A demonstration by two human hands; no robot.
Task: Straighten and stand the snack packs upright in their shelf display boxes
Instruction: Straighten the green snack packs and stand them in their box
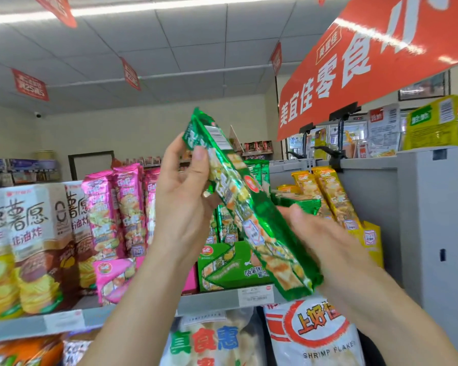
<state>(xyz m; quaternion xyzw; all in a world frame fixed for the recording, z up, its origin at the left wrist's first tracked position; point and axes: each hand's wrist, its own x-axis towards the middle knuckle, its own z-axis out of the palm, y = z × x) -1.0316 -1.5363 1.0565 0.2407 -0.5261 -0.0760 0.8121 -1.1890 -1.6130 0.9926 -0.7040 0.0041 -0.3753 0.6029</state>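
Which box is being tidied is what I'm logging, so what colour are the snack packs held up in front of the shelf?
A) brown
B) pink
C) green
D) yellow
C: the left hand grips the upper end of the green snack packs, which are tilted in front of the green display box.

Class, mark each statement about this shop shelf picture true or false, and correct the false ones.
1. The left hand grips the upper end of the green packs. True.
2. The green packs are held upright. False: they slant across the view.
3. The green box stands between a pink box and a yellow box. True.
4. The pink packs lie flat on the shelf. False: they stand in their box.
5. The hanging sign is blue. False: it is orange-red with white characters.
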